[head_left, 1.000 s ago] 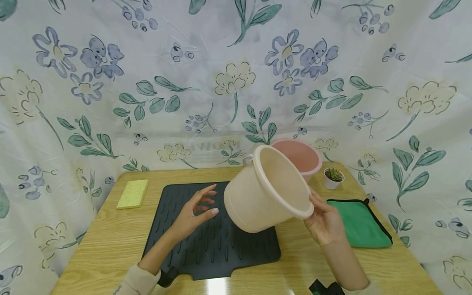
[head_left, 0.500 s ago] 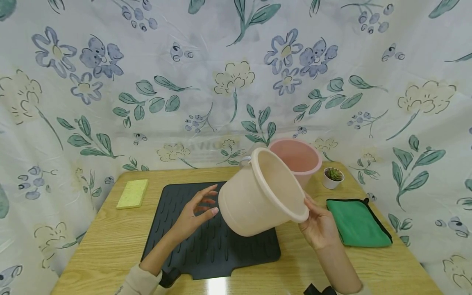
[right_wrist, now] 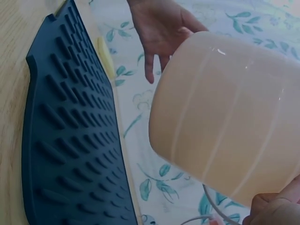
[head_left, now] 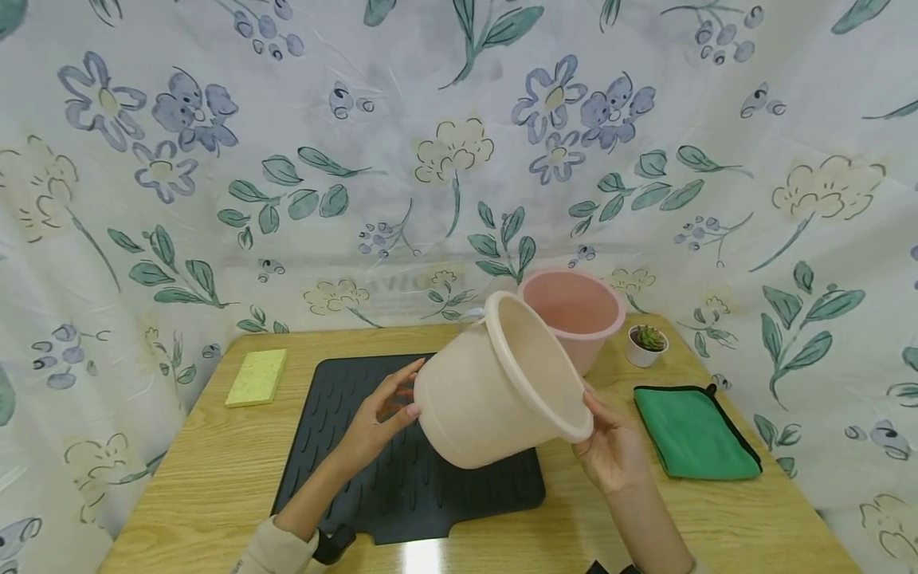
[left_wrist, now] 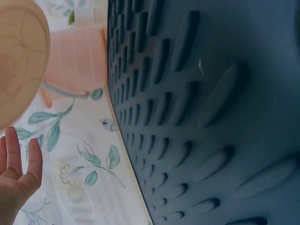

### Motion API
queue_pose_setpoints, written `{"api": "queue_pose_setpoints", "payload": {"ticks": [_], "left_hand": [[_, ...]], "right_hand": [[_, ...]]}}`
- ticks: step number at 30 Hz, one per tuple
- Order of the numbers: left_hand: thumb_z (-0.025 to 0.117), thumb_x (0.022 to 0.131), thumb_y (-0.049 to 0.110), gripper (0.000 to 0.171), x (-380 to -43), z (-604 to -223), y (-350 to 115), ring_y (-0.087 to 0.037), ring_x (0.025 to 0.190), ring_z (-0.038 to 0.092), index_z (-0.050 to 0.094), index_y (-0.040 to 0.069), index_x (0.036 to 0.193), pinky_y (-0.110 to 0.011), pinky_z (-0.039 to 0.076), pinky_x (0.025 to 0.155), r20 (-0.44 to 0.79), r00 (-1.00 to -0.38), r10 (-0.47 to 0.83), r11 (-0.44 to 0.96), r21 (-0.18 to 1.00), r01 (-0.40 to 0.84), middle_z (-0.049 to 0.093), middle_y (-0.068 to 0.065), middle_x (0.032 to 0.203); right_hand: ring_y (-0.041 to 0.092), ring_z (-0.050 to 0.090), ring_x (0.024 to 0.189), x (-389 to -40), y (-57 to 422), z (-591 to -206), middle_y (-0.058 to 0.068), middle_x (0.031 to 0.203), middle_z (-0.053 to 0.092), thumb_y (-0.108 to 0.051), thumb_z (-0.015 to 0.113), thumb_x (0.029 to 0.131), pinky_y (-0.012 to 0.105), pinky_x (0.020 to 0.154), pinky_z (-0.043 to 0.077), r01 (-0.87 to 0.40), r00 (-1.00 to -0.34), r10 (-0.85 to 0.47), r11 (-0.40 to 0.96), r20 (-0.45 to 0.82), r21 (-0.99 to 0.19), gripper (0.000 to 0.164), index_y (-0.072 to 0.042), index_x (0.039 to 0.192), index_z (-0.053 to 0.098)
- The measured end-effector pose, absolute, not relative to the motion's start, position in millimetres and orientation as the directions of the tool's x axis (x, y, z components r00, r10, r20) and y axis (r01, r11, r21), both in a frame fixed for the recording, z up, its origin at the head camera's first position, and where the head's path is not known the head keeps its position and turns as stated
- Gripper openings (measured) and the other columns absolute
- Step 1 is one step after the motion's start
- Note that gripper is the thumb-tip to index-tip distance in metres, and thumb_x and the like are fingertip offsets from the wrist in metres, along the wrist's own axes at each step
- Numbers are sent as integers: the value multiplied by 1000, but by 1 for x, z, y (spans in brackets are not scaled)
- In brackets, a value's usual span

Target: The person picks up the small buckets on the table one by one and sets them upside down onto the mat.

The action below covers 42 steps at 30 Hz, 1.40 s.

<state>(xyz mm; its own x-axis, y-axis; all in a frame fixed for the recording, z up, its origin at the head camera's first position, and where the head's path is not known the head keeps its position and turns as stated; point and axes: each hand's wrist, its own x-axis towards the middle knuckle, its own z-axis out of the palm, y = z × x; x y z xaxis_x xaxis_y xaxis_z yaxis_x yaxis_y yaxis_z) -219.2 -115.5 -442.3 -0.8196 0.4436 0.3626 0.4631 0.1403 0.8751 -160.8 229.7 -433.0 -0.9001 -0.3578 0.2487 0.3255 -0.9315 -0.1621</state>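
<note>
left of frame, a sponge (head_left: pixel 256 378) lies near the desk (head_left: pixel 186 462) edge, wood showing between it and the mat (head_left: pixel 423 494); left hand (head_left: pixel 373 418), fingers spread, beside the tilted bucket (head_left: pixel 476 391), mid-frame; right hand (head_left: pixel 611 450), fingers pinching its rim.

You are holding a smooth cream bucket (head_left: pixel 469 395) above the worktop (head_left: pixel 190 454), between its far and near edges. It is leaning steeply, its round base facing left and its open mouth, with a thick rolled rim, facing right and up.
</note>
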Motion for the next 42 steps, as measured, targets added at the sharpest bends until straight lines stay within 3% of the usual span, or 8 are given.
{"api": "queue_pose_setpoints", "payload": {"ticks": [6,11,18,21,25,32,37,42], "left_hand": [[52,102,16,60,-219,-446,-115,-19,116,54,30,19,157,-33,52,93,376,-799,470,21,900,435,44,-6,143],[44,106,25,60,-219,-450,-113,-12,125,52,19,17,160,-30,48,100,412,-770,487,-81,899,430,40,-1,149],[37,106,36,61,-217,-452,-110,-17,139,39,15,22,161,-63,35,106,411,-785,464,-60,898,435,22,-9,162],[35,105,42,63,-216,-452,-108,-22,141,34,12,24,161,-69,31,104,408,-789,458,-79,903,421,16,-9,164],[33,103,49,69,-213,-452,-104,-19,142,30,3,26,161,-61,31,107,408,-785,465,-170,912,373,7,-5,164],[36,100,59,80,-203,-448,-94,-11,147,18,-12,31,159,-33,32,111,445,-754,483,-404,878,259,-7,4,166],[41,99,61,85,-194,-441,-89,-9,145,22,-15,36,157,-30,37,110,462,-746,480,-533,829,170,-6,5,165],[41,99,60,84,-190,-439,-85,-10,143,30,-13,37,157,-31,41,108,518,-729,447,-602,777,183,1,3,165]], "right_hand": [[29,64,116,-159,222,-435,20,128,60,-12,12,109,35,97,51,337,-895,-364,-931,259,-142,53,5,139,51],[29,61,119,-157,217,-432,19,131,57,-11,11,109,37,100,49,334,-883,-362,-932,300,-142,51,3,143,47],[29,60,122,-156,213,-430,19,134,56,-12,11,109,38,101,48,335,-871,-366,-930,326,-151,51,2,146,43],[29,59,123,-155,211,-428,19,135,56,-12,11,109,38,101,47,331,-871,-364,-931,329,-155,51,1,147,42],[28,60,122,-153,207,-427,18,135,55,-13,11,109,38,101,48,332,-871,-365,-931,329,-153,51,0,147,43],[28,59,123,-151,199,-428,17,134,57,-13,9,109,37,101,49,347,-861,-382,-924,336,-160,53,0,145,46],[28,57,127,-150,195,-429,16,139,54,-13,11,109,38,103,48,353,-859,-386,-922,338,-157,52,-2,146,46],[27,56,128,-149,190,-430,16,141,53,-13,11,109,36,106,46,360,-852,-392,-920,346,-154,52,-3,148,44]]}}
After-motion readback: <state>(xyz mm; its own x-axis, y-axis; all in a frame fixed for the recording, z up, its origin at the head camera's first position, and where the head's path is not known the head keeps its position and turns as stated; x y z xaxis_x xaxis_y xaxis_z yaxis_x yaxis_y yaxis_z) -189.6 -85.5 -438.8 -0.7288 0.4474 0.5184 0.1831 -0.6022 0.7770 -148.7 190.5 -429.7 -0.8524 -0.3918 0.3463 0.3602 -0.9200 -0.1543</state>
